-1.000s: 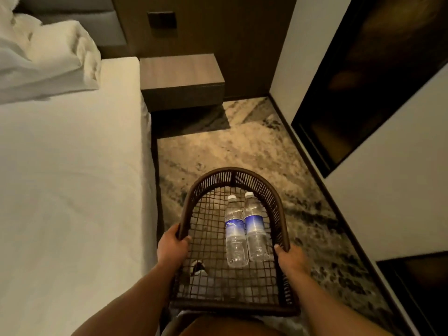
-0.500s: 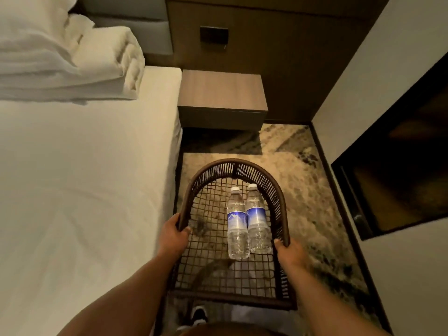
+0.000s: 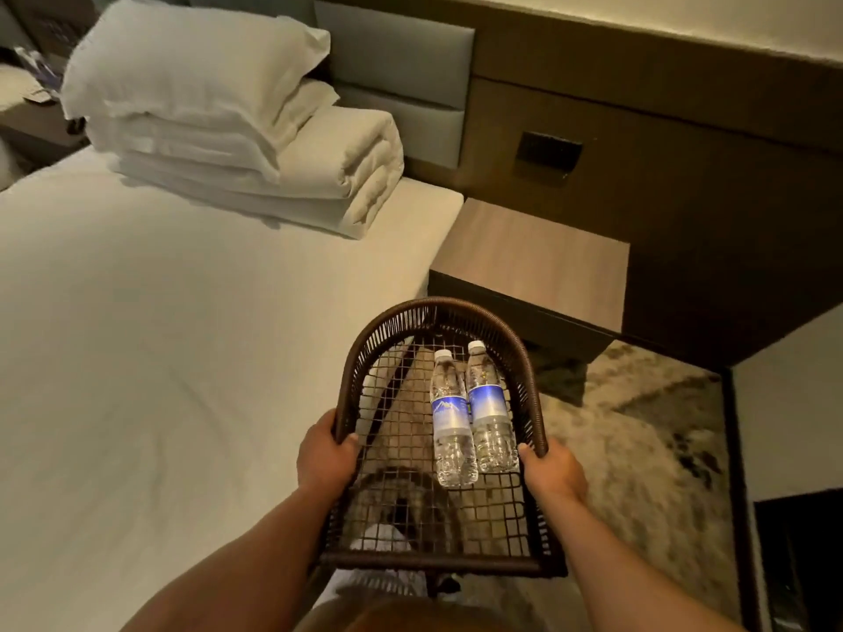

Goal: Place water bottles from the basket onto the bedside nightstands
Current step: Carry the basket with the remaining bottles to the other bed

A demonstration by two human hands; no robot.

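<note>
I carry a dark brown wicker basket (image 3: 456,307) with an open grid floor in front of me. My left hand (image 3: 326,453) grips its left rim and my right hand (image 3: 554,472) grips its right rim. Two clear water bottles with blue labels and white caps lie side by side on the basket floor, caps pointing away: the left bottle (image 3: 449,419) and the right bottle (image 3: 488,408). A wooden nightstand (image 3: 538,257) stands just beyond the basket, next to the bed, its top bare. A far nightstand (image 3: 32,116) with small items shows at the upper left.
The white bed (image 3: 182,358) fills the left, with a folded duvet and pillow (image 3: 228,120) stacked at its head. A dark wood wall panel with a switch plate (image 3: 549,152) runs behind the nightstand. Patterned carpet (image 3: 638,426) lies on the right, bounded by a wall.
I have moved closer to the nightstand and the view has swung left, bringing the pillow stack and headboard into sight. Both hands still hold the basket; the bottles lie as before.
</note>
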